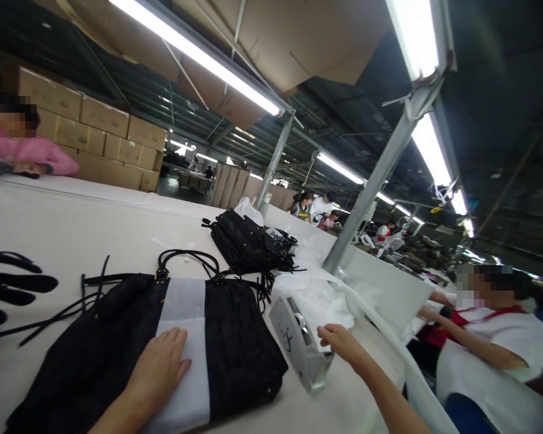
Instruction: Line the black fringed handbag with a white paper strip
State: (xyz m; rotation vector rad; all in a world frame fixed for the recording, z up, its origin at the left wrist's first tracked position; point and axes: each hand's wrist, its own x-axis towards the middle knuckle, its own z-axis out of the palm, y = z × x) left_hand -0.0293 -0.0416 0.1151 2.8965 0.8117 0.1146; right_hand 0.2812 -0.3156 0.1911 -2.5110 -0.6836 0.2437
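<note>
We are resting left grip [163,358] flat, clasping nothing, on strip [184,301] down bag [242,346], toward near edge of counter [95,223]. We are holding right grip [344,342] curled by box [296,349], anything inside unclear. Lifting left grip, we could be letting strip slip.

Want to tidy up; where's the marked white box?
In the head view, the white box sits right of the black bag, beside the person's right hand.

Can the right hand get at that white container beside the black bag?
Probably yes: the right hand is right by the white container, and nothing visible stands between them.
</note>
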